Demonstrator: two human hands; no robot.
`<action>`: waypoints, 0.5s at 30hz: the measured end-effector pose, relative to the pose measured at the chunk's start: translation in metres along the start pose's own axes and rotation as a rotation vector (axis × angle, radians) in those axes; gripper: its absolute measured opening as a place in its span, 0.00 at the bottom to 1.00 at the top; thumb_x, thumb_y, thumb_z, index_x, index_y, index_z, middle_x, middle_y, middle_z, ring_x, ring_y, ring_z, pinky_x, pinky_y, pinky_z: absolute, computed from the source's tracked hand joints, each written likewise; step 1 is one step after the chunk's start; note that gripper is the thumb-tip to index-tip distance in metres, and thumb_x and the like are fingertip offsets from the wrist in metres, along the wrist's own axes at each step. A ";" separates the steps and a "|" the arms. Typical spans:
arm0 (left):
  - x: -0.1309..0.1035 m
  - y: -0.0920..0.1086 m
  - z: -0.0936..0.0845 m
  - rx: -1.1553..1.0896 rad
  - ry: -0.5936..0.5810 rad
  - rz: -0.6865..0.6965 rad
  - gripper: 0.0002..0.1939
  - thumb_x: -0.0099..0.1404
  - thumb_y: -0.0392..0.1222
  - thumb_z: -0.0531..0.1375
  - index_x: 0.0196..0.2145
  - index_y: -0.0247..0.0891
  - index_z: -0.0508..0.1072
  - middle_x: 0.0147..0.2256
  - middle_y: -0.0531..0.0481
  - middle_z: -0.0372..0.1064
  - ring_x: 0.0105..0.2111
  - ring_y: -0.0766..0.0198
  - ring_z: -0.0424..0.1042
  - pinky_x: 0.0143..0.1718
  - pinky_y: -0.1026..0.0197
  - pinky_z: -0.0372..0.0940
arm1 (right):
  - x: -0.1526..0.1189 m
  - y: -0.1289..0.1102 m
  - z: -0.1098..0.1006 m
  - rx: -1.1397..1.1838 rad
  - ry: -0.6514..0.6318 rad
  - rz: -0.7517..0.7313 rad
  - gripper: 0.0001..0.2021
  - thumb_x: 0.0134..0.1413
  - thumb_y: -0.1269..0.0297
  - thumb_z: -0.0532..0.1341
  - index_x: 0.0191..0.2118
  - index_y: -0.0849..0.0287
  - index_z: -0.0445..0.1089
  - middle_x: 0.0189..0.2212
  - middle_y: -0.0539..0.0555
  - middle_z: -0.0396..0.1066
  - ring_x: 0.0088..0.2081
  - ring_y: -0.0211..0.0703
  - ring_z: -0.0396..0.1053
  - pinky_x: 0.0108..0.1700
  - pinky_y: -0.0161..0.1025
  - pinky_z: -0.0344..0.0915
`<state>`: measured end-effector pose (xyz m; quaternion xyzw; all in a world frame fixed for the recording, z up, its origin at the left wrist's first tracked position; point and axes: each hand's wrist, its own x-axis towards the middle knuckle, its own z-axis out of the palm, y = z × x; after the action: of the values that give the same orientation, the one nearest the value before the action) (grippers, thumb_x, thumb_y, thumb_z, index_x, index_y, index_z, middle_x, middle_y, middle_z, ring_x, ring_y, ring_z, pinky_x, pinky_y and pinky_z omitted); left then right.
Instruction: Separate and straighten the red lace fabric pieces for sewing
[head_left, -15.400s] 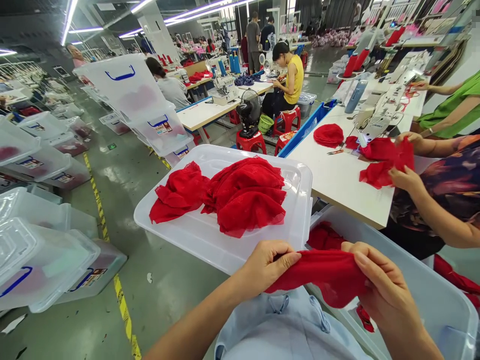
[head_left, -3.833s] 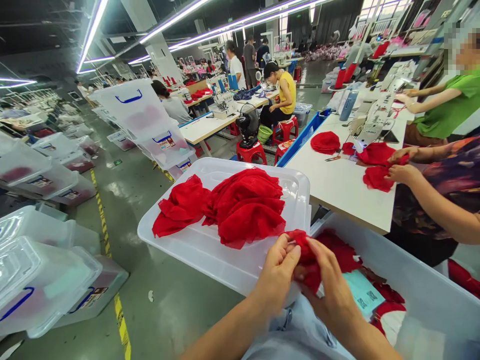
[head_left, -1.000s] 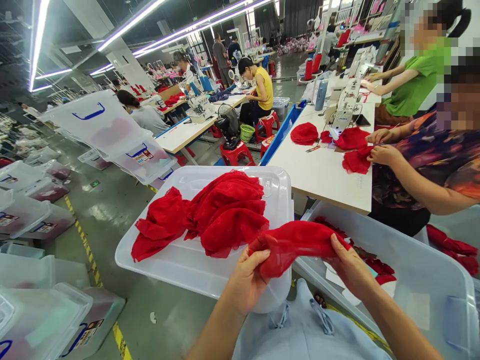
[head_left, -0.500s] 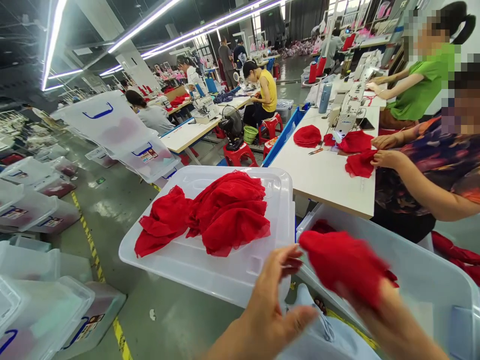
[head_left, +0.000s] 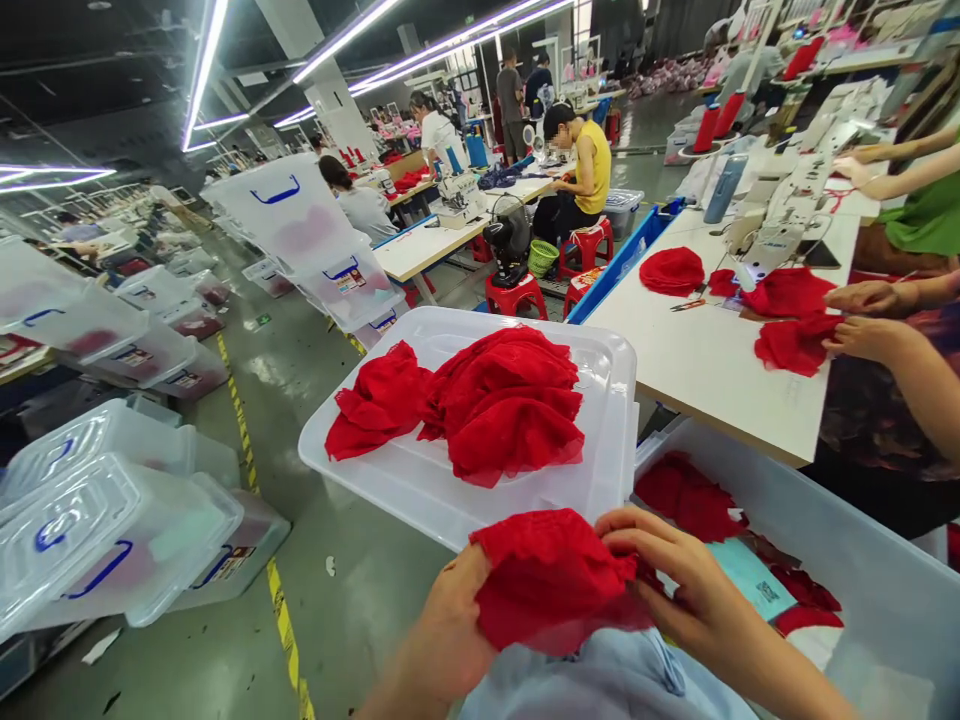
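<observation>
A piece of red sheer fabric (head_left: 551, 580) is stretched between my two hands, above my lap. My left hand (head_left: 457, 610) pinches its left edge, fingers partly behind the cloth. At its right edge, my right hand (head_left: 675, 570) grips the gathered side, its fingertips partly hidden in the folds. Just beyond my hands, a large red fabric heap (head_left: 510, 400) and a smaller red bundle (head_left: 382, 398) lie on a translucent plastic lid (head_left: 420, 500). To the right stands an open plastic bin (head_left: 892, 570) holding red pieces (head_left: 690, 495) and a light-blue printed paper (head_left: 750, 578).
A white sewing table (head_left: 720, 370) borders the bin, with a sewing machine (head_left: 780, 235) and a round red fabric pile (head_left: 671, 271). A co-worker's hands (head_left: 870, 325) handle red cloth there. Stacked clear bins (head_left: 112, 540) stand left, beside yellow-black floor tape (head_left: 281, 620).
The red fabric has come left, and my left hand, empty before, now holds its other edge. My view has turned right, showing more of the bin's contents.
</observation>
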<state>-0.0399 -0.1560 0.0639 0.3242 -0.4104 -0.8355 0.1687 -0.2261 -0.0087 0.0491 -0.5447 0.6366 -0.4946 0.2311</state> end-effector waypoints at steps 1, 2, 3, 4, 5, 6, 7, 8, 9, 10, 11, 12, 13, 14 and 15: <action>-0.003 0.005 -0.003 -0.061 0.012 -0.042 0.12 0.56 0.50 0.65 0.33 0.40 0.79 0.34 0.47 0.78 0.36 0.55 0.75 0.39 0.57 0.69 | 0.001 -0.001 0.001 0.107 -0.014 0.046 0.10 0.60 0.69 0.54 0.41 0.54 0.73 0.40 0.56 0.73 0.38 0.44 0.72 0.39 0.37 0.71; -0.004 0.011 -0.004 -0.127 0.039 -0.087 0.11 0.57 0.49 0.65 0.33 0.39 0.79 0.33 0.47 0.78 0.36 0.56 0.76 0.40 0.58 0.69 | 0.003 -0.002 0.001 0.216 0.012 0.119 0.09 0.60 0.65 0.55 0.39 0.54 0.73 0.37 0.55 0.73 0.35 0.43 0.72 0.36 0.35 0.70; -0.004 0.017 -0.004 -0.188 0.088 -0.129 0.10 0.57 0.46 0.65 0.33 0.38 0.79 0.33 0.48 0.78 0.36 0.57 0.76 0.40 0.59 0.69 | 0.005 -0.002 0.002 0.323 0.066 0.214 0.08 0.60 0.61 0.57 0.39 0.55 0.73 0.34 0.54 0.73 0.33 0.43 0.72 0.33 0.35 0.69; -0.003 0.023 -0.004 -0.235 0.151 -0.155 0.08 0.56 0.44 0.65 0.33 0.38 0.78 0.33 0.48 0.78 0.36 0.58 0.76 0.40 0.60 0.69 | 0.008 -0.002 0.001 0.416 0.130 0.315 0.10 0.58 0.56 0.60 0.39 0.55 0.73 0.32 0.54 0.74 0.31 0.42 0.71 0.31 0.34 0.69; 0.000 0.027 -0.005 -0.254 0.221 -0.155 0.07 0.55 0.42 0.66 0.33 0.38 0.78 0.34 0.49 0.78 0.36 0.59 0.76 0.40 0.61 0.69 | 0.011 0.000 0.001 0.479 0.181 0.406 0.13 0.55 0.52 0.62 0.39 0.55 0.73 0.30 0.53 0.74 0.29 0.42 0.70 0.29 0.34 0.68; 0.003 0.029 -0.005 -0.229 0.284 -0.117 0.08 0.55 0.41 0.66 0.34 0.38 0.77 0.35 0.49 0.78 0.36 0.60 0.76 0.40 0.62 0.69 | 0.015 0.003 0.002 0.501 0.221 0.468 0.15 0.53 0.49 0.63 0.38 0.56 0.73 0.30 0.52 0.74 0.28 0.42 0.70 0.27 0.33 0.67; 0.008 0.030 -0.007 -0.154 0.317 -0.057 0.09 0.55 0.42 0.66 0.35 0.39 0.76 0.36 0.49 0.78 0.36 0.61 0.76 0.40 0.62 0.68 | 0.020 0.007 0.003 0.473 0.249 0.490 0.17 0.52 0.47 0.63 0.37 0.57 0.73 0.29 0.52 0.73 0.28 0.41 0.69 0.27 0.33 0.66; 0.013 0.029 -0.009 -0.026 0.324 0.019 0.10 0.56 0.42 0.65 0.36 0.39 0.75 0.36 0.49 0.77 0.37 0.61 0.75 0.40 0.62 0.68 | 0.024 0.012 0.004 0.396 0.268 0.479 0.18 0.52 0.46 0.63 0.36 0.57 0.73 0.28 0.52 0.73 0.27 0.41 0.69 0.26 0.33 0.65; 0.018 0.026 -0.013 0.146 0.325 0.103 0.10 0.56 0.41 0.64 0.38 0.39 0.74 0.36 0.49 0.77 0.37 0.61 0.74 0.40 0.62 0.67 | 0.028 0.018 0.007 0.282 0.281 0.438 0.18 0.52 0.46 0.61 0.35 0.57 0.72 0.26 0.52 0.73 0.26 0.41 0.68 0.25 0.33 0.65; 0.022 0.022 -0.016 0.339 0.332 0.187 0.11 0.57 0.38 0.62 0.40 0.39 0.73 0.35 0.50 0.76 0.36 0.61 0.74 0.40 0.62 0.67 | 0.032 0.023 0.009 0.154 0.297 0.383 0.17 0.53 0.47 0.60 0.37 0.57 0.72 0.26 0.52 0.73 0.26 0.42 0.69 0.26 0.34 0.65; 0.026 0.018 -0.021 0.531 0.351 0.262 0.14 0.58 0.35 0.60 0.43 0.40 0.72 0.34 0.51 0.75 0.36 0.62 0.73 0.40 0.61 0.66 | 0.034 0.029 0.012 0.025 0.317 0.327 0.16 0.55 0.49 0.59 0.40 0.57 0.72 0.26 0.52 0.73 0.27 0.43 0.69 0.27 0.34 0.66; 0.030 0.014 -0.025 0.702 0.378 0.324 0.18 0.57 0.31 0.57 0.46 0.40 0.71 0.34 0.51 0.74 0.36 0.61 0.72 0.41 0.60 0.65 | 0.037 0.034 0.015 -0.102 0.339 0.276 0.16 0.57 0.52 0.57 0.43 0.57 0.71 0.28 0.52 0.74 0.27 0.43 0.71 0.27 0.35 0.67; 0.033 0.009 -0.028 0.835 0.410 0.369 0.22 0.56 0.28 0.53 0.48 0.40 0.69 0.35 0.51 0.74 0.36 0.61 0.72 0.43 0.58 0.65 | 0.038 0.038 0.018 -0.228 0.361 0.230 0.16 0.58 0.54 0.56 0.46 0.57 0.70 0.30 0.53 0.76 0.28 0.44 0.72 0.28 0.36 0.67; 0.035 0.005 -0.031 0.934 0.434 0.409 0.26 0.55 0.26 0.51 0.50 0.40 0.67 0.36 0.50 0.74 0.38 0.61 0.72 0.44 0.57 0.65 | 0.040 0.041 0.020 -0.355 0.389 0.182 0.15 0.60 0.56 0.54 0.47 0.57 0.70 0.33 0.54 0.76 0.30 0.45 0.73 0.27 0.37 0.67; 0.036 0.002 -0.034 1.012 0.438 0.450 0.28 0.55 0.24 0.49 0.53 0.40 0.66 0.39 0.49 0.73 0.40 0.60 0.72 0.46 0.55 0.64 | 0.041 0.043 0.021 -0.481 0.415 0.134 0.15 0.61 0.57 0.53 0.46 0.57 0.70 0.35 0.55 0.77 0.31 0.46 0.74 0.27 0.38 0.67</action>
<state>-0.0436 -0.1968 0.0358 0.4342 -0.7720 -0.3931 0.2470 -0.2410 -0.0579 0.0125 -0.4283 0.8031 -0.4142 -0.0067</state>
